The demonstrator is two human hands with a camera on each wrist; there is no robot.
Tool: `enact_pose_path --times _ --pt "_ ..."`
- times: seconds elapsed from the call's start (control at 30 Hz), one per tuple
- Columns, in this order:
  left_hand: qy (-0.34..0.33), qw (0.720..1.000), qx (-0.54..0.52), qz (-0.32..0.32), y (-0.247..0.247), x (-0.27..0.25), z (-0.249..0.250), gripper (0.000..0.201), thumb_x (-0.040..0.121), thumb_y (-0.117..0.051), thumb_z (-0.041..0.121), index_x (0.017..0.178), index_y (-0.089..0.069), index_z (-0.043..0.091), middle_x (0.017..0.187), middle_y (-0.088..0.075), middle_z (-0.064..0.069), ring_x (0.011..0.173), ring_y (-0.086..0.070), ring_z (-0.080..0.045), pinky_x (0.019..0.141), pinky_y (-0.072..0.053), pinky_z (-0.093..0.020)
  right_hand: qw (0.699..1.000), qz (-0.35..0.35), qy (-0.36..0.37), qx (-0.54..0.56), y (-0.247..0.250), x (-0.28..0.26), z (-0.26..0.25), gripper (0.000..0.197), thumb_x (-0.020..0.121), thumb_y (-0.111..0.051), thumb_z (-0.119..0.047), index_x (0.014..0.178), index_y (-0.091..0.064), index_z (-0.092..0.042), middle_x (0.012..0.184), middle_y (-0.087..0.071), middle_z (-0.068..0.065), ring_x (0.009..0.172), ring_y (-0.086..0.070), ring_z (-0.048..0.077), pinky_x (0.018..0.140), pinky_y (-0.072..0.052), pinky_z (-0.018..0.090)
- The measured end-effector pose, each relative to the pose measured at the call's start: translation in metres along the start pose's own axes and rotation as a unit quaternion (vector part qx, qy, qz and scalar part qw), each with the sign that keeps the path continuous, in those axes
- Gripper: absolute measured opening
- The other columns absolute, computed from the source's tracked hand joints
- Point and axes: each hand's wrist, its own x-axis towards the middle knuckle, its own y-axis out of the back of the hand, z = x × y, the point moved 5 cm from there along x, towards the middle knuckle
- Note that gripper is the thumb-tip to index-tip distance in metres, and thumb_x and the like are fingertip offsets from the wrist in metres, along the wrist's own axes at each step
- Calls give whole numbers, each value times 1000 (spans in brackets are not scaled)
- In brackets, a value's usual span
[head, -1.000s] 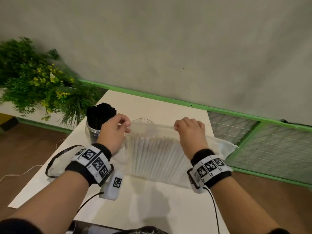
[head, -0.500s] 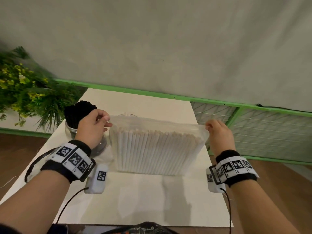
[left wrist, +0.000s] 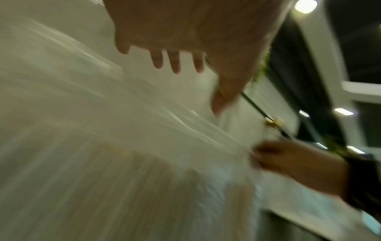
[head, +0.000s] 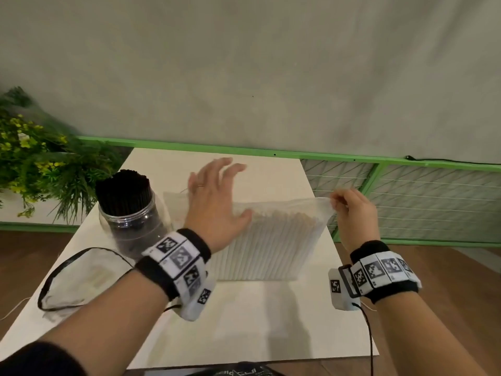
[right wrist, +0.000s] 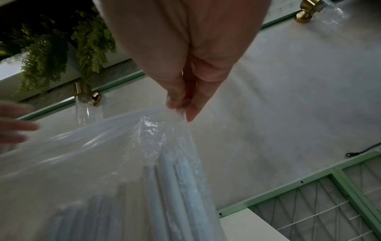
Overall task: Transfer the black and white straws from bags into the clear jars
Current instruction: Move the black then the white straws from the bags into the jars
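A clear bag (head: 276,240) packed with upright white straws (head: 271,251) stands on the white table (head: 257,321). My right hand (head: 352,210) pinches the bag's top right corner (right wrist: 179,110) between thumb and fingers. My left hand (head: 217,202) is spread flat with straight fingers over the bag's open top at the left, the thumb against the straw tips; the blurred left wrist view shows those fingers (left wrist: 175,62) above the plastic. A clear jar (head: 132,226) full of black straws (head: 123,191) stands left of the bag. A second jar's rim is mostly hidden behind my left hand.
An emptied bag with a black rim (head: 73,280) lies flat at the table's left. A green plant (head: 40,164) stands beyond the left edge. A green-framed mesh panel (head: 420,202) runs along the right and back. The table's right edge is close under my right wrist.
My left hand has let go of the bag's top left corner and now spreads open over the bag's mouth. My right hand still holds the right corner; the view shifted slightly.
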Motion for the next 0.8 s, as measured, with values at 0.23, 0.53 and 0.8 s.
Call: enact_pose_path --times 0.23,0.53,0.8 --pt "-87 917 204 -330 -94 34 12 50 83 -65 28 128 -45 17 113 -61 -9 99 -60 -28 76 -47 -34 999 12 5 31 5 -9 -7 13 91 -56 2 95 -67 -3 92 -61 2 82 -54 14 75 -38 3" --pt "20 975 -46 -215 -35 36 -25 24 82 -70 37 95 -57 22 98 -66 0 92 -61 -24 75 -46 -32 908 37 -339 242 -32 -81 25 78 86 -64 -38 148 -22 -17 143 -30 5 124 -40 18 101 -37 37" --pt "195 913 -329 -145 -18 -7 -74 37 76 -79 23 106 -59 14 96 -68 9 99 -63 -15 99 -46 -38 834 -99 -329 431 -80 -65 -18 87 70 -69 -58 139 -40 -13 135 -54 -1 124 -50 13 103 -39 38"
